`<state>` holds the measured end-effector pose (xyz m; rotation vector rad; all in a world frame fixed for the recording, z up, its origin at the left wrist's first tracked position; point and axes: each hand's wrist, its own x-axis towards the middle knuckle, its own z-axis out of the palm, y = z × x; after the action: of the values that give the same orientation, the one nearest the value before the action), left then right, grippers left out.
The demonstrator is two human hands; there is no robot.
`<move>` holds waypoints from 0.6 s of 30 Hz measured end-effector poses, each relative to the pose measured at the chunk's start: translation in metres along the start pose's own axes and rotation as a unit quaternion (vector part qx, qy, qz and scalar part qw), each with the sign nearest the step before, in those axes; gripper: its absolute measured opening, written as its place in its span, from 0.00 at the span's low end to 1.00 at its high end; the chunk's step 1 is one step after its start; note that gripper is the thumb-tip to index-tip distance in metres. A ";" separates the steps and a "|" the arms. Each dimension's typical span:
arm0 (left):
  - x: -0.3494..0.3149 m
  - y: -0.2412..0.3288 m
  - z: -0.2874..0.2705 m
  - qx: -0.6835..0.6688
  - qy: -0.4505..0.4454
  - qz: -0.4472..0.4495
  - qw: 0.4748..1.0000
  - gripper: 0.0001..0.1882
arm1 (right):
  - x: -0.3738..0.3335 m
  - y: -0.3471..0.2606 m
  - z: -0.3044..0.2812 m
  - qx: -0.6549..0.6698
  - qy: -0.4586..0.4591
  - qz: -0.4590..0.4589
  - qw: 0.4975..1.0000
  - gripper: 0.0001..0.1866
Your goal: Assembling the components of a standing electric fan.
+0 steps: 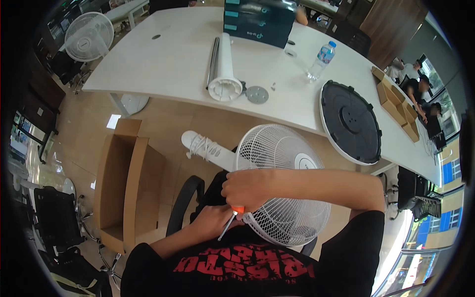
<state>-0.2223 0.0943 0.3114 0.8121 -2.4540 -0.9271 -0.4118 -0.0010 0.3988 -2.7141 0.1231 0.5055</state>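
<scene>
The right hand (251, 189) is curled closed around the orange handle of a screwdriver (238, 210), whose metal shaft points toward the lower left. The left hand (215, 219) lies just beside the shaft; its fingers are partly hidden, and their grip cannot be determined. The white fan (269, 148) is positioned before the torso, under the right forearm, near the desk (183, 64).

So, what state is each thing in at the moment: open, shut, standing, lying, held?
Screwdriver: held in the right hand
Left hand: beside the screwdriver; its hold is partly hidden
Near fan: tilted, cage fitted
Cord: bundled on the near fan's stem
Tall cardboard box: open
Bottle: upright, capped
Round disc: on the table, black side up
White tube: lying down
</scene>
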 end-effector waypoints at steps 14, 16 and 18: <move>0.005 -0.025 0.000 -0.011 0.049 0.108 0.993 0.12 | -0.056 -0.044 0.011 0.053 -0.031 0.085 0.994 0.26; 0.009 -0.028 -0.003 -0.028 0.050 0.115 0.992 0.12 | -0.075 -0.042 0.003 0.046 0.033 0.106 0.993 0.27; 0.016 -0.028 -0.005 -0.049 0.049 0.132 0.989 0.13 | -0.090 -0.048 -0.008 0.057 0.001 0.135 0.989 0.28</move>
<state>-0.2212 0.0650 0.2977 0.4734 -2.3387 -0.8782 -0.4859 0.0422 0.4555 -2.5983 0.5090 0.5541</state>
